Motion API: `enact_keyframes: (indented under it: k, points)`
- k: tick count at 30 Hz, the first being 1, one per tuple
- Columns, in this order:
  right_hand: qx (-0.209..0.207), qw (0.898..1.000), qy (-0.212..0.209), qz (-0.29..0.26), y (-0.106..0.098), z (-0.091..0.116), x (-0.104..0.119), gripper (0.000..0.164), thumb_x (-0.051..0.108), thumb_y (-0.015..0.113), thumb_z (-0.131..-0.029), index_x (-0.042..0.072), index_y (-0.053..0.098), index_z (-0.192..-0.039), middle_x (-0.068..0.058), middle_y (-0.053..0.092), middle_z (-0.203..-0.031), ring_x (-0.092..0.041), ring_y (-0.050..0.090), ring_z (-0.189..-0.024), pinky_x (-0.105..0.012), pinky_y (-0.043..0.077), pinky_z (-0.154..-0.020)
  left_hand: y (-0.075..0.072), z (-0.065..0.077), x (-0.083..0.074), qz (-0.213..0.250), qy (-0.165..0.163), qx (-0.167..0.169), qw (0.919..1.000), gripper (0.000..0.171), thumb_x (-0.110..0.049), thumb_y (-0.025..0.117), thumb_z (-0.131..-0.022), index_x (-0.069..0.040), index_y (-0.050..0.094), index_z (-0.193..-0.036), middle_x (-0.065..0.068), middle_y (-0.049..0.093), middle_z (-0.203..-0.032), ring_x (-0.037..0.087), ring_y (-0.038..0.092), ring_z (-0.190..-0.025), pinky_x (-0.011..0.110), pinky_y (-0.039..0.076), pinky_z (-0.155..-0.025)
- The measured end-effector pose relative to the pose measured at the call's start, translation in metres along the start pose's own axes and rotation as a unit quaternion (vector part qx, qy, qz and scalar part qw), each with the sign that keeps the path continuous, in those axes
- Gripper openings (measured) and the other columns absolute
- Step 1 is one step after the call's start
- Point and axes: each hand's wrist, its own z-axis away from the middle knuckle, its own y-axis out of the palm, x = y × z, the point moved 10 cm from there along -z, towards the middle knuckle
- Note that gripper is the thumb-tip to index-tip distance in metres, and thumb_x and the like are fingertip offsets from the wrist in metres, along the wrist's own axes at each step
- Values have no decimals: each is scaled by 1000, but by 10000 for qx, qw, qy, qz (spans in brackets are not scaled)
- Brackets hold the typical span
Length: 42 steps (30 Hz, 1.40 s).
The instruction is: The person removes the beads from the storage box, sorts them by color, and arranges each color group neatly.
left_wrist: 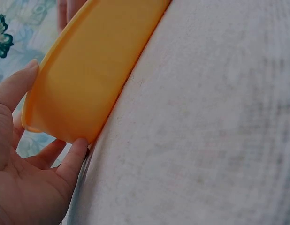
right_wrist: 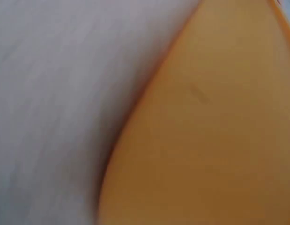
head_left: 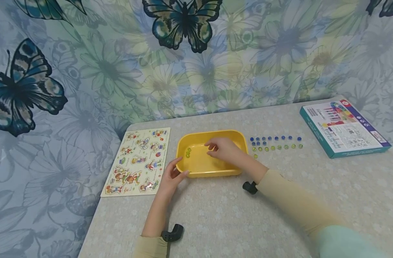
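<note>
A yellow plastic tray (head_left: pixel 212 174) stands on the table in the head view, with several small green round pieces (head_left: pixel 188 153) inside near its left wall. My left hand (head_left: pixel 171 178) holds the tray's left near corner. In the left wrist view, the thumb (left_wrist: pixel 24 80) lies at the rim and other fingers touch the outer wall. My right hand (head_left: pixel 226 149) is over the tray's interior, fingers bent, with thumb and forefinger apart and nothing visible between them. The right wrist view has only a blurred tray wall (right_wrist: pixel 196 136); that hand is out of frame there.
Right of the tray lie rows of small blue pieces (head_left: pixel 276 138) and green pieces (head_left: pixel 279 147). A board with cartoon figures (head_left: pixel 136 161) lies to the left. A flat teal-edged box (head_left: pixel 344 127) sits at the back right, before a butterfly-patterned curtain (head_left: pixel 196 86).
</note>
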Motion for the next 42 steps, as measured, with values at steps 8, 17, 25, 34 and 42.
enact_keyframes:
  k: [8, 17, 25, 34, 42]
  points:
    - [682, 9971, 51, 321, 63, -26, 24, 35, 20, 70, -84, 8, 63, -116, 2, 64, -90, -12, 57, -79, -25, 49, -72, 1, 1, -4, 85, 167, 98, 9998, 59, -16, 70, -84, -20, 44, -137, -1, 35, -144, 28, 43, -127, 42, 40, -101]
    - [386, 9942, 351, 941, 78, -48, 33, 32, 15, 64, -85, 4, 63, -115, -4, 65, -107, -17, 59, -96, -31, 49, -86, 7, 10, -21, 178, 58, 290, 9994, 62, -11, 68, -85, -11, 40, -140, 6, 32, -147, 31, 40, -129, 42, 39, -102]
    - [449, 9887, 496, 1340, 84, -55, 32, 16, 12, 61, -87, 6, 65, -101, -2, 63, -93, -16, 55, -81, -28, 49, -79, 7, 12, -25, 73, 86, 286, 9995, 62, -11, 68, -85, -10, 40, -140, 7, 32, -147, 33, 40, -129, 41, 39, -101]
    - [622, 9840, 321, 1639, 85, -49, 34, 5, 6, 57, -85, 9, 61, -84, 0, 55, -75, -15, 50, -69, -23, 41, -60, 2, 0, 2, 67, 101, 125, 9998, 60, -18, 71, -84, -20, 44, -138, 0, 35, -144, 28, 42, -127, 42, 39, -101]
    - [420, 9928, 25, 1122, 60, -34, 36, 11, 14, 63, -84, 12, 65, -94, 4, 60, -83, -13, 53, -75, -25, 46, -69, 3, 2, -5, 68, 141, 207, 9997, 61, -19, 70, -84, -19, 43, -139, 2, 36, -143, 28, 45, -125, 41, 40, -101]
